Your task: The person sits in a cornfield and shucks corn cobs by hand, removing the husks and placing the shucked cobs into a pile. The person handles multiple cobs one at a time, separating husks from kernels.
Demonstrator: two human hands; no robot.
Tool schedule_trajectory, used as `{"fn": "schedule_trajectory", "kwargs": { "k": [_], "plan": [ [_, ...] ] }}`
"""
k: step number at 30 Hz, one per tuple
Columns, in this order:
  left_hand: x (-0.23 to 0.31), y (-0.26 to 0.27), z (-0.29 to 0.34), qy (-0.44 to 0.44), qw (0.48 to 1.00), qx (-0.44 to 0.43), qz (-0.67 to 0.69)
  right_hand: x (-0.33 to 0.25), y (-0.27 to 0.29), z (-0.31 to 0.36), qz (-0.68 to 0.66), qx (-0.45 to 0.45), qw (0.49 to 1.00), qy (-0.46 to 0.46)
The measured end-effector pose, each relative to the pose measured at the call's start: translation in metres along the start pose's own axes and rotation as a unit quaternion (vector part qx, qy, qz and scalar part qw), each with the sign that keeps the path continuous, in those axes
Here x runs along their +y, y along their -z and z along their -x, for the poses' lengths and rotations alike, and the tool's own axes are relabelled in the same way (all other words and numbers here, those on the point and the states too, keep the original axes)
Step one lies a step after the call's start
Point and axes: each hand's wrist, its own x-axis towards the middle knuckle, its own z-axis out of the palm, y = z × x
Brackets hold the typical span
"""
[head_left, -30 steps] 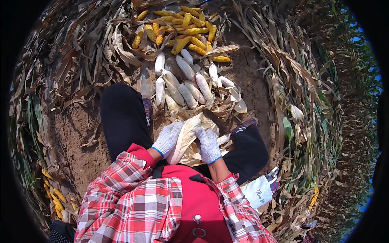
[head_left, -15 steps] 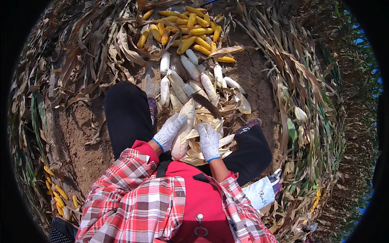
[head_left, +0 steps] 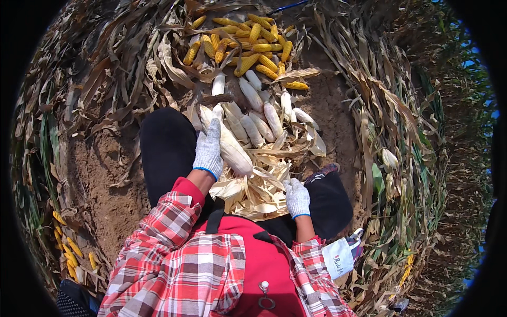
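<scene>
My left hand (head_left: 209,150), in a white knit glove with a blue cuff, is wrapped round an ear of corn (head_left: 235,154) in pale husk. That ear tilts, with its rounded end toward me and its dark silk end away. To the right, my gloved right hand (head_left: 297,197) has its fingers curled together beside the loose corn husks (head_left: 264,195) between my legs. Whatever those fingers hold, if anything, is hidden. Just beyond lie several other ears in pale husk (head_left: 273,119), side by side on the soil.
Bare yellow corn cobs (head_left: 245,64) are heaped at the far side, with more cobs (head_left: 69,256) at lower left. Dry stalks (head_left: 380,100) line both sides. A white cloth bag (head_left: 338,258) sits by my right hip. My bent knees flank the husks.
My left hand has moved away from me and left with the ear, which has swung to tilt the other way. My right hand has drawn off to the right and nearer, apart from the ear.
</scene>
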Motion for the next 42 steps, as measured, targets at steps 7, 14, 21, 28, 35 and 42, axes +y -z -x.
{"fn": "schedule_trajectory", "kwargs": {
  "k": [7, 14, 21, 28, 35, 42],
  "plan": [
    [-0.02, 0.02, 0.003, -0.03, 0.973, -0.084, -0.211, -0.045, 0.045, -0.011, -0.253, 0.052, 0.961, 0.098],
    [-0.027, 0.018, 0.015, 0.009, 0.953, -0.147, -0.263, -0.073, 0.046, -0.016, -0.499, -0.096, 0.856, 0.095],
    [-0.027, 0.004, 0.055, -0.036, 0.927, -0.176, -0.328, -0.086, -0.007, -0.011, -0.487, -0.25, 0.836, 0.034],
    [-0.02, 0.004, 0.061, -0.026, 0.898, -0.159, -0.409, -0.089, -0.033, 0.006, -0.61, -0.271, 0.745, -0.012],
    [-0.025, 0.006, 0.054, -0.07, 0.876, -0.19, -0.439, -0.1, -0.01, 0.003, -0.576, -0.293, 0.762, 0.045],
    [-0.02, 0.0, 0.05, -0.082, 0.888, -0.145, -0.429, -0.092, -0.011, -0.013, -0.585, -0.307, 0.747, 0.078]
  ]
}}
